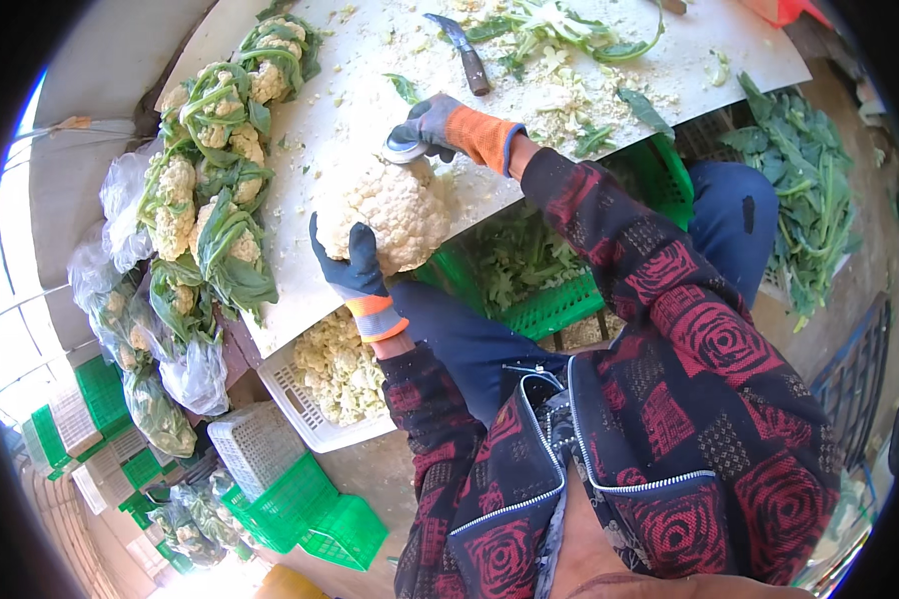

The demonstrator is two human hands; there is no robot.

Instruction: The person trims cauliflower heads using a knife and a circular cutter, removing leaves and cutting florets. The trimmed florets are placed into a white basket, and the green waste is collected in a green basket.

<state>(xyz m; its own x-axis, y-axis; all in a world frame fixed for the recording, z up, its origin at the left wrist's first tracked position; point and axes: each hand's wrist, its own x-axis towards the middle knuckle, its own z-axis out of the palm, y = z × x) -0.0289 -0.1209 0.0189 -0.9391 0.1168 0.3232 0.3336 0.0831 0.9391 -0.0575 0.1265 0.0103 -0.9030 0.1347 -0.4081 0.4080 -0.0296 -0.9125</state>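
Observation:
A large cauliflower head (397, 213) rests at the near edge of the white tabletop (300, 202). My left hand (356, 258), in a dark-palmed glove with an orange and grey cuff, is spread against its lower left side. My right hand (431, 127), in a grey and orange glove, is closed on a round metallic tool (404, 150) at the cauliflower's top edge; the tool's exact kind cannot be told. Beyond that hand lies a curved knife with a dark wooden handle (473, 69). Cut leaves and stalks (562, 30) are strewn on the tabletop farther back.
Leafy cauliflowers (225, 150) are piled along the left side, beside plastic bags (195, 374). Under the table edge stand a white crate of florets (330, 374) and a green crate of leaves (562, 307). More leaves (809, 187) lie at right, and stacked crates (270, 457) at lower left.

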